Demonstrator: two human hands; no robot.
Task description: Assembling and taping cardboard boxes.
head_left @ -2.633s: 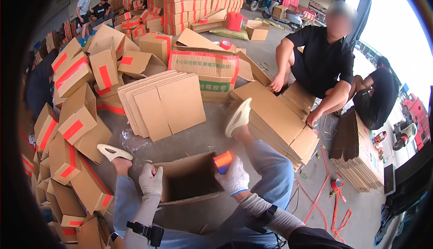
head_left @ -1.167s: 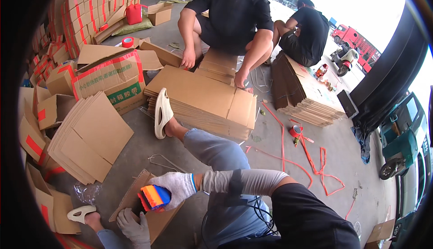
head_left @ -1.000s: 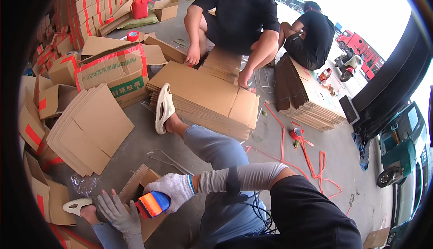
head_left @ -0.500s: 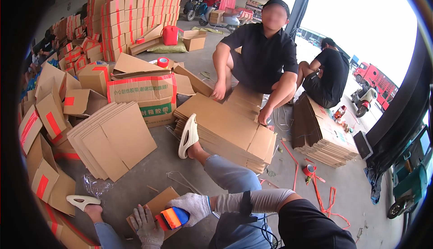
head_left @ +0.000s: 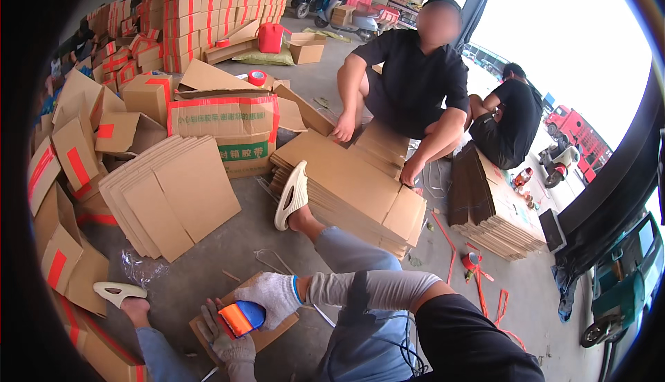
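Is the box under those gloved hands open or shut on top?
Shut, where visible: the box shows flat cardboard around the right hand.

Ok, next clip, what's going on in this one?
The wearer's gloved right hand has an orange-and-blue tape dispenser in its grip, held over a cardboard box between the legs. The gloved left hand rests on the box, right by the dispenser. Across from them, a person in black squats with both hands at a stack of flat cardboard. To the left lie cartons with red tape, and more flat cardboard sheets lean in front of a larger printed carton.
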